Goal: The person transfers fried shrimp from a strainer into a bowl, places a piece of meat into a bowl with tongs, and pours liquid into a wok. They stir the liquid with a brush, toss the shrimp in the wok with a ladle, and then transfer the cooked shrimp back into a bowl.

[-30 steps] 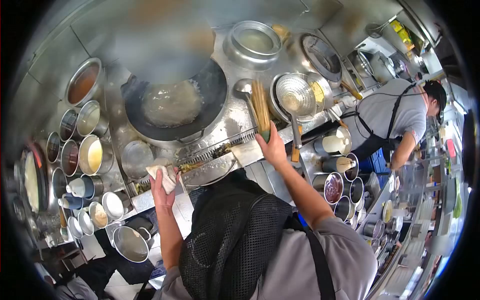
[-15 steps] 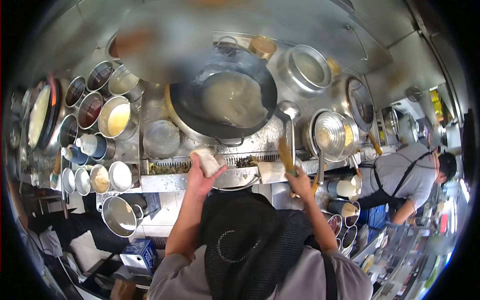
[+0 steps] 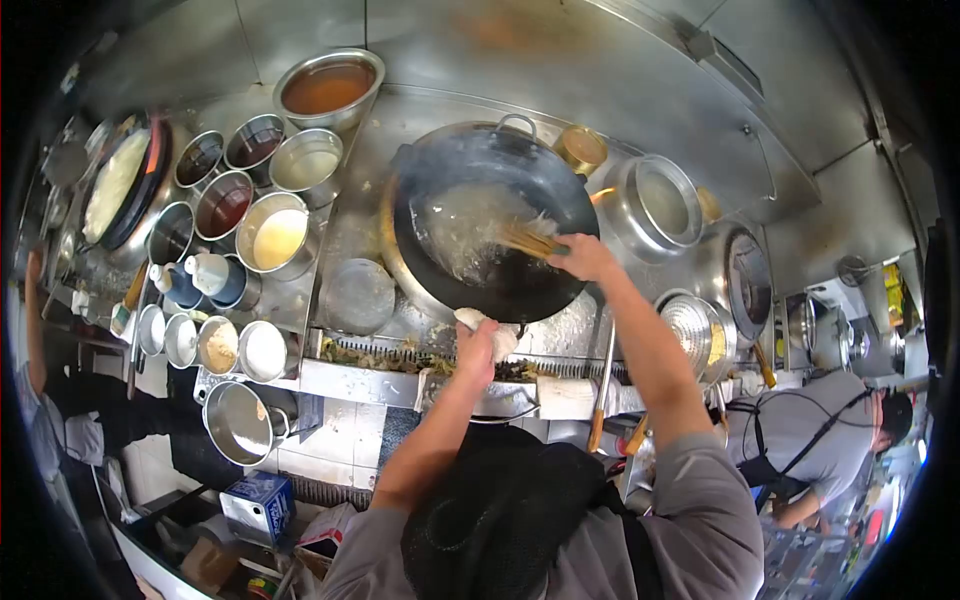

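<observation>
A large black wok (image 3: 530, 290) sits on the steel stove with foamy water (image 3: 462, 225) in it. My right hand (image 3: 583, 256) reaches over the wok and grips a bamboo brush (image 3: 522, 238), whose bristles lie in the water. My left hand (image 3: 477, 345) is at the wok's near rim, closed on a white cloth (image 3: 503, 334) that wraps the wok's handle.
Several metal pots of sauces and seasonings (image 3: 270, 232) stand left of the wok, small bowls (image 3: 222, 345) below them. A lidded pot (image 3: 657, 205), a strainer (image 3: 696, 327) and a ladle handle (image 3: 601, 385) lie to the right. Another person (image 3: 810, 445) works at far right.
My right hand carried the bamboo brush from the stove's front edge into the wok. My left hand moved the cloth onto the wok's near rim. The view swung left.
</observation>
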`<state>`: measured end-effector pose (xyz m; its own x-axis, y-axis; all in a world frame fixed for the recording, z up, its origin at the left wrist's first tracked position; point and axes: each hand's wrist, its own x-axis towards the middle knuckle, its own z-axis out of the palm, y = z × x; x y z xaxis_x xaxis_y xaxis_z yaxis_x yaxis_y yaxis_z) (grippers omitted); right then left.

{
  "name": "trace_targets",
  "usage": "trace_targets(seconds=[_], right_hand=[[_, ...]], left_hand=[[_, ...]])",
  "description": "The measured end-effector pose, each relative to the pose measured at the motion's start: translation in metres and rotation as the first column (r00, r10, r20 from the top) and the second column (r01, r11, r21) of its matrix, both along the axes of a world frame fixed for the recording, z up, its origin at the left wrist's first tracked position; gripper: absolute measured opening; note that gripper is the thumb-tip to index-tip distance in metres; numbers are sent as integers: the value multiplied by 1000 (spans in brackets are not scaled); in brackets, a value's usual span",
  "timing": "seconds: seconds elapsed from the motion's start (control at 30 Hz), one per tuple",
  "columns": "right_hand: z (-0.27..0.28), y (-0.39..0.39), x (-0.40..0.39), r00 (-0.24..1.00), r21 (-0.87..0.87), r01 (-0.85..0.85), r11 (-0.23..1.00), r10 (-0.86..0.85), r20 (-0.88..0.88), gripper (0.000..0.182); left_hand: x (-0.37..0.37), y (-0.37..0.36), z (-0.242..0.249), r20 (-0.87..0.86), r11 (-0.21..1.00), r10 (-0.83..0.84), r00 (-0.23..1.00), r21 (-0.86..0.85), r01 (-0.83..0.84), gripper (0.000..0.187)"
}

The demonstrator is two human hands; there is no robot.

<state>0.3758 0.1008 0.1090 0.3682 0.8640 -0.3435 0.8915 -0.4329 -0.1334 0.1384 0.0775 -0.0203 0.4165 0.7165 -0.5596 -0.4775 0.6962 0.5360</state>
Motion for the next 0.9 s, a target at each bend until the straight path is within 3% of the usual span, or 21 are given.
trace_targets(seconds=[0.1,0.17,0.27,0.3,0.43,0.47,0.5,0.53,0.57,0.6,0.67,0.7,0.77,0.83,0.9], right_hand=[[-30,3,-59,994,21,87,996,-88,59,53],[-7,-30,-80,998,-25,24,999,-23,66,53],[4,-59,-31,971,-211,120,970,-71,227,59],[-2,-61,-6,929,-83,97,992,-60,364,58],[-45,36,23,934,208,58,977,-126,334,60],[-41,66,0,959,195,169,966,-207,195,58],[-46,89,-20,983,221,185,958,-182,-35,54],[-68,106,-42,976,297,204,933,-171,-135,52],[-73,110,-71,985,478,139,867,-70,-160,57],[-95,120,-85,905,406,294,865,-115,-411,64],[-44,92,-116,766,219,360,907,-154,-624,66],[-27,77,-123,684,96,346,933,-181,-706,66],[-31,41,-116,615,86,241,967,-83,-784,66],[-7,-1,-97,728,-39,50,998,-63,-683,64],[-24,-44,-46,853,202,-294,934,352,-386,60]], left_hand=[[-3,-3,-6,-70,999,-1,998,45,4,40],[-9,-1,9,-127,996,22,992,94,-10,45],[-14,-2,3,-157,988,54,986,153,-30,43],[-15,1,2,-161,987,71,984,151,-47,43],[-26,6,0,-158,982,-46,986,175,74,41],[-26,9,1,-157,977,-76,985,184,105,40],[-26,11,1,-164,977,-64,984,190,95,40],[-27,13,-1,-201,977,-92,975,170,127,40],[-28,14,-2,-238,975,-126,963,147,164,41],[-28,14,-3,-247,975,-124,961,148,164,41],[-25,15,-2,-271,967,7,962,246,62,36],[-26,16,-1,-271,966,10,962,250,61,36],[-28,17,1,-235,975,36,971,221,17,36],[-30,13,11,-220,977,43,975,215,5,39],[-31,11,11,-208,979,47,977,204,-3,41]])
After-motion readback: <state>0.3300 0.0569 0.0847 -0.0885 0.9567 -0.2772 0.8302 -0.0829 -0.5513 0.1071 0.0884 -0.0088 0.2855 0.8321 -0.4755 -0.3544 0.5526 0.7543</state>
